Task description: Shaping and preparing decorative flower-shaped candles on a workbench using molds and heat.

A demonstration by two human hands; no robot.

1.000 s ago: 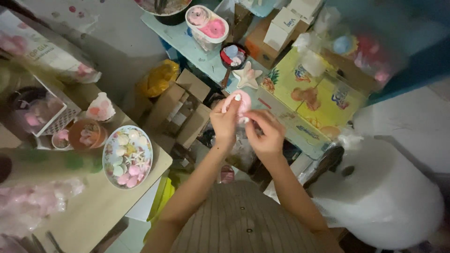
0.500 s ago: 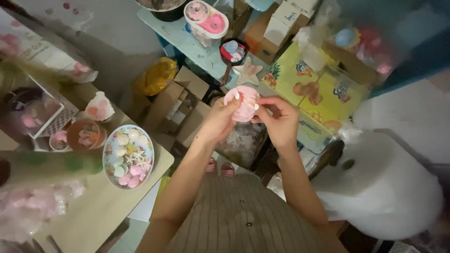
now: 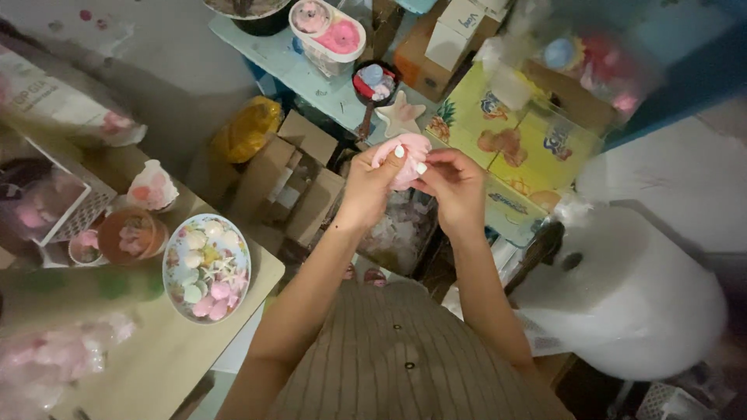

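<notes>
Pinching a pink shell-shaped piece [image 3: 405, 155] between our left hand [image 3: 372, 185] and right hand [image 3: 455, 187], we hold it in the air above open cardboard boxes [image 3: 292, 183], both hands' fingers pressed together on it.

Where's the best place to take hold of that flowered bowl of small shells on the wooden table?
Take the flowered bowl by its rim, probably from the near right side, where it sits close to the wooden table edge. Its shape is wide and shallow, and the shells fill the middle, so a grip from above would press on them. Both hands are busy with the pink piece.
</notes>
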